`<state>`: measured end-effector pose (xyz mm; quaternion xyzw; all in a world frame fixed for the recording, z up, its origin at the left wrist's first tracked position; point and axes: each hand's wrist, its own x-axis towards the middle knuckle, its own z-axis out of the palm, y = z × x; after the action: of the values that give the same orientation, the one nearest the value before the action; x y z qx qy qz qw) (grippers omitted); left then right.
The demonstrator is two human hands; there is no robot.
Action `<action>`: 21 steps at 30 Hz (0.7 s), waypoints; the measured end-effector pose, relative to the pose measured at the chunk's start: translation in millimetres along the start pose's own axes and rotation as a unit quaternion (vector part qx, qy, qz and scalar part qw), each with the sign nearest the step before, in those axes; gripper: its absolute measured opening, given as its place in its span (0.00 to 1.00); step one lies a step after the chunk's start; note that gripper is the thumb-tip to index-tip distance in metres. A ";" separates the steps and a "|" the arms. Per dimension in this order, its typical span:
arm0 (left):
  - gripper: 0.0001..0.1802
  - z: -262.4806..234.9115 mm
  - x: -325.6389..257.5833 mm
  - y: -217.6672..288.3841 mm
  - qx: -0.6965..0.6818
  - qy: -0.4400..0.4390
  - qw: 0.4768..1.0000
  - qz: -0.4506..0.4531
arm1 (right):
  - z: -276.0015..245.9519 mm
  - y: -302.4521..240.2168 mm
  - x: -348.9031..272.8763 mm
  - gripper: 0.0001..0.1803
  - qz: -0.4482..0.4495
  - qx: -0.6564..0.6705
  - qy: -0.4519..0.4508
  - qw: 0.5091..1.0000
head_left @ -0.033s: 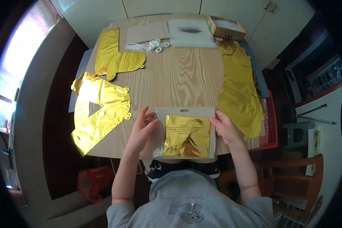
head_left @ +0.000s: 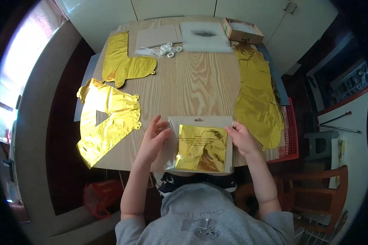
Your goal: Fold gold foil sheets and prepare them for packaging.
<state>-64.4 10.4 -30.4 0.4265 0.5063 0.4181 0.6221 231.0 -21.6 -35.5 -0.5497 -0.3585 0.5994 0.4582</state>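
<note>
A flat clear package (head_left: 229, 143) with a folded gold foil balloon (head_left: 202, 149) in it is held at the table's near edge. A hang hole shows at its top, and dark print crosses the foil. My right hand (head_left: 246, 139) pinches the package's right edge, thumb on top and fingers mostly behind it. At the left edge is my left hand (head_left: 154, 138), its thumb lapping the film and its fingers curled at the border; their tips are partly hidden. To the left lies a gold foil balloon shaped like an A (head_left: 120, 110).
Beyond it lies an L-shaped gold balloon (head_left: 118, 61); more gold balloons (head_left: 257, 98) lie at right. Far back are grey card sheets (head_left: 157, 36), white ribbon rolls (head_left: 170, 50), a translucent bag (head_left: 204, 36) and a cardboard box (head_left: 243, 32). A red basket (head_left: 291, 134) stands beside the table.
The package has tilted slightly and its top edge sits a little lower; the glints on the foil have shifted. Both hands keep their places on it.
</note>
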 end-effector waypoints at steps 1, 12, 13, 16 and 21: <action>0.37 0.1 1.4 0.4 -0.022 -0.001 1.000 -0.014 | 2.7 -3.9 -0.7 0.13 -0.007 0.021 -0.017 1.000; 0.25 0.6 -19.4 26.1 0.008 -0.071 0.964 0.258 | 6.2 -44.3 -26.8 0.08 -0.259 -0.099 -0.053 0.959; 0.25 -0.4 -16.8 20.3 -0.005 -0.078 0.961 0.264 | -0.3 -37.3 -23.0 0.09 -0.265 -0.119 -0.050 0.956; 0.26 -0.3 -16.9 9.7 -0.042 -0.081 0.962 0.258 | -12.0 -24.8 -12.8 0.08 -0.259 -0.133 -0.046 0.956; 0.24 8.2 -27.9 18.1 -0.063 -0.132 0.920 0.363 | 0.7 -43.1 -33.7 0.07 -0.324 -0.109 -0.051 0.938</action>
<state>-61.7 -11.8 -4.4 0.5921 0.2032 0.5861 0.5144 236.1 -39.4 16.0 -0.4190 -0.6032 0.4029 0.5462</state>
